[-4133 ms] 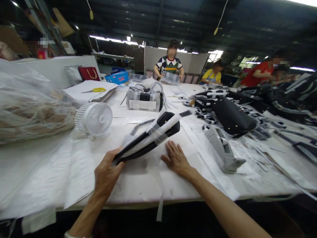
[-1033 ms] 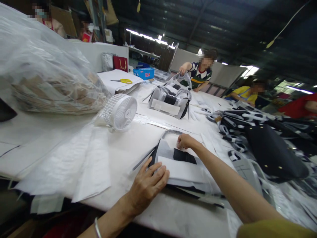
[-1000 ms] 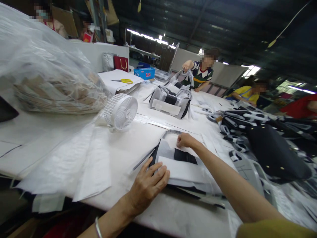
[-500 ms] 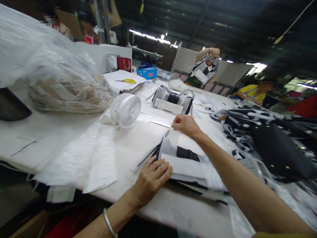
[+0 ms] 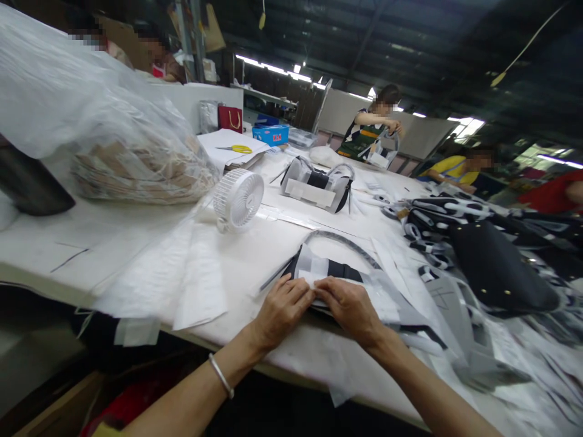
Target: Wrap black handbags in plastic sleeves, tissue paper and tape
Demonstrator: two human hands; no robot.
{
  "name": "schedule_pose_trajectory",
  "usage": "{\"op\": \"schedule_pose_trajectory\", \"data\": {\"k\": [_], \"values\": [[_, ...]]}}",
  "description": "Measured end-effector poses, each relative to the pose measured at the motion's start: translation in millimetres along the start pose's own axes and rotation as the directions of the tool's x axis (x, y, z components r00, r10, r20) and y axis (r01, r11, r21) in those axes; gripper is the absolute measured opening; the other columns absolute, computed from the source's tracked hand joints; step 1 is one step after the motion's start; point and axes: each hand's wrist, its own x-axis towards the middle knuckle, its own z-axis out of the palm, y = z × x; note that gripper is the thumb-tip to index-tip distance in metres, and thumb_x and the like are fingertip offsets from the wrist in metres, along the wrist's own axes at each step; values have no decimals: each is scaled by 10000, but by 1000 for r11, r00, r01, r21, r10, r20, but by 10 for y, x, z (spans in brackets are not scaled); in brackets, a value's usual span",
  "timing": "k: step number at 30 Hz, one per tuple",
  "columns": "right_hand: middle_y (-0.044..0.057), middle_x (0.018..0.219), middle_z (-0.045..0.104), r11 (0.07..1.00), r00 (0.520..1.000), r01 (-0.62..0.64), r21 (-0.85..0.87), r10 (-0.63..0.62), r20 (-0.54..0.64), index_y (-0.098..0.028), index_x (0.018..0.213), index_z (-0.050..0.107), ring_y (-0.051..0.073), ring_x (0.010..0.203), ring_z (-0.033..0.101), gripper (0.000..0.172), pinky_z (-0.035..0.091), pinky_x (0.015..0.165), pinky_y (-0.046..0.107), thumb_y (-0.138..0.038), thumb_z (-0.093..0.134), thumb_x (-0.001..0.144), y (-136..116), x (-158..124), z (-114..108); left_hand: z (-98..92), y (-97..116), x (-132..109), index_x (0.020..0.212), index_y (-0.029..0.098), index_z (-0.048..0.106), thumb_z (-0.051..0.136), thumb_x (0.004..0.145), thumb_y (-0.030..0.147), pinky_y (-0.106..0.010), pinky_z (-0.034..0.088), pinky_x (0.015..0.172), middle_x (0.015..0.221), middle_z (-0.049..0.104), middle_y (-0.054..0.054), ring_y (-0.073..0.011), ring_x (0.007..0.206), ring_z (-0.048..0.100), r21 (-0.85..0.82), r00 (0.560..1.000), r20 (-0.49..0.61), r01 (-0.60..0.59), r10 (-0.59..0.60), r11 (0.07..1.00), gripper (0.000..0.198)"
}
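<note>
A flat black bag (image 5: 339, 271) wrapped in white paper lies near the front edge of the white table (image 5: 136, 237), its curved handle arching away from me. My left hand (image 5: 283, 306) and my right hand (image 5: 350, 306) rest side by side on the bag's near edge. The fingers of both press down on a white paper strip (image 5: 319, 283) folded over that edge. Both hands lie flat with fingers close together.
A small white fan (image 5: 239, 198) stands left of the bag. A big plastic sack of brown paper (image 5: 118, 152) fills the left. Another wrapped bag (image 5: 315, 188) sits farther back. Black bags and straps (image 5: 492, 267) pile at right. Other people work at the far end.
My right hand has come back from the bag's far side to the near edge, bringing the white strip over the bag. My left hand shifted slightly to meet it.
</note>
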Motion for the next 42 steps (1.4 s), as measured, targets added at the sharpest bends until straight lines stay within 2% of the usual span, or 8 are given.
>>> {"op": "schedule_pose_trajectory", "data": {"k": [4, 8, 13, 20, 25, 28, 36, 42], "values": [[30, 931, 763, 997, 998, 5, 75, -1, -60, -208, 968, 708, 174, 847, 710, 152, 509, 818, 265, -241, 560, 956, 44, -34, 57, 7, 2, 0, 1224, 129, 558, 397, 973, 88, -393, 541, 953, 1053, 710, -87, -180, 997, 668, 5, 999, -46, 14, -13, 1000, 301], [49, 898, 759, 982, 972, 176, 69, -162, -172, -206, 918, 725, 175, 840, 690, 183, 495, 807, 291, -236, 550, 963, 34, -42, 66, -2, 6, 11, 1359, 82, 457, 380, 961, 71, -377, 539, 956, 1070, 701, -105, -177, 1014, 663, -9, 999, -37, 34, -35, 999, 405], [39, 813, 723, 950, 923, 312, -29, -311, -226, -220, 873, 726, 162, 734, 607, 199, 428, 722, 324, -252, 556, 972, -24, -47, 57, -10, 2, -5, 1278, 166, 555, 444, 972, 109, -380, 532, 963, 1040, 700, -70, -169, 993, 662, -10, 999, -15, 40, -40, 999, 330], [50, 878, 717, 910, 910, 407, 85, -395, -123, -211, 1009, 674, 175, 809, 634, 138, 478, 771, 343, -170, 564, 937, -115, -386, -89, 12, -16, -14, 1169, 181, 616, 437, 956, 97, -376, 526, 974, 1056, 705, -74, -170, 1006, 664, -44, 998, -3, 62, -62, 997, 290], [109, 1139, 708, 956, 954, 285, 76, -291, 78, -216, 1292, 575, 234, 1042, 657, 407, 525, 903, 381, -205, 634, 890, -42, -1078, -142, 21, -29, -30, 1188, 174, 612, 430, 911, 46, -387, 509, 996, 1226, 681, -96, -179, 1099, 640, -55, 998, 32, 56, -54, 997, 356], [162, 1390, 576, 967, 943, 256, -15, -246, 225, -182, 1448, 451, 324, 1291, 526, 726, 463, 1048, 485, -311, 735, 793, -30, -1355, -40, 2, -32, -22, 1189, 174, 616, 428, 900, 39, -382, 500, 1004, 1263, 670, -97, -176, 1137, 626, -73, 997, 57, 49, -45, 996, 370], [52, 874, 715, 968, 978, 192, 162, -175, -115, -218, 938, 655, 219, 933, 651, 135, 513, 897, 415, -132, 553, 917, -315, -1107, 307, -88, 44, 95, 1195, 164, 605, 453, 932, 84, -372, 498, 970, 1155, 708, -84, -192, 1069, 643, -8, 997, 75, -12, 12, 1000, 314], [45, 735, 679, 967, 972, 217, 130, -227, 59, -184, 745, 652, 195, 748, 618, 108, 490, 721, 313, -175, 692, 845, -582, -1095, 328, -67, 177, -13, 1177, 154, 605, 475, 964, 130, -367, 492, 965, 1165, 697, -66, -212, 1084, 623, 21, 988, 119, -105, 102, 994, 251]]}}
